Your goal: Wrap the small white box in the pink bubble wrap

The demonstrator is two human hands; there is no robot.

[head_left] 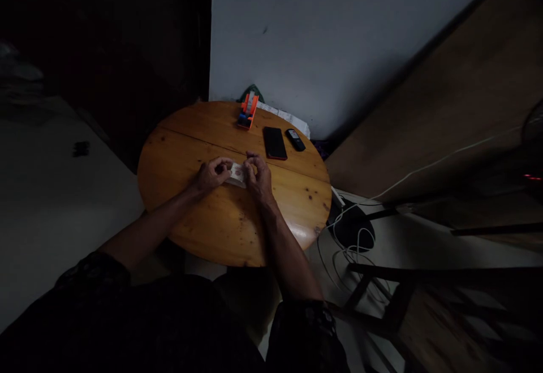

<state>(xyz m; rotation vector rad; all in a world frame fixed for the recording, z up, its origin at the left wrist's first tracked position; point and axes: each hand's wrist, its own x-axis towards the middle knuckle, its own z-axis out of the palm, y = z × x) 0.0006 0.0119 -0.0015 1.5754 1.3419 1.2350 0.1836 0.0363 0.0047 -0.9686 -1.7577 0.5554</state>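
Box [237, 174], small and whitish, is between left hand [213, 175] and right hand [258, 178] over the counter [212, 228], fingers of both grasping its ends. Handling judged underway, box not yet released; finished portion unverifiable.

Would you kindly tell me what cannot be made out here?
- Head view, small pale object: print too small to read; right hand covers one end.
- Head view, left hand: fingertip contact too small to tell.
- Head view, phone: screen too small to read.
- Head view, green item: partly hidden by the orange dispenser.
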